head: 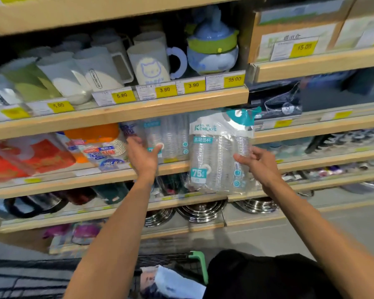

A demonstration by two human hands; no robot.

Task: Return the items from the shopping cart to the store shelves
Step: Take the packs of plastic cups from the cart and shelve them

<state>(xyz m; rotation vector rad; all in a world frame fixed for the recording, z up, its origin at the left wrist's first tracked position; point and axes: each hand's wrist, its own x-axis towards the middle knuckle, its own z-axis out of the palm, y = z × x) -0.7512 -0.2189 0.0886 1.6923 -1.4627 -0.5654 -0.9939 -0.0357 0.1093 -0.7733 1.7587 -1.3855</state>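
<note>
My right hand (258,164) grips a clear pack of plastic cups (216,156) with teal labels, held upright in front of the second shelf (108,178). My left hand (143,155) rests against another pack of clear cups (171,137) that stands on that shelf, fingers spread on its left side. The shopping cart (177,264) with a green corner sits at the bottom, with a white packet (177,283) inside it.
Mugs and jugs (99,65) line the upper shelf behind yellow price tags. Paper-cup packs (99,145) and red packets (30,156) lie left of my left hand. Steel bowls (201,209) fill a lower shelf. Boxes (294,35) sit at upper right.
</note>
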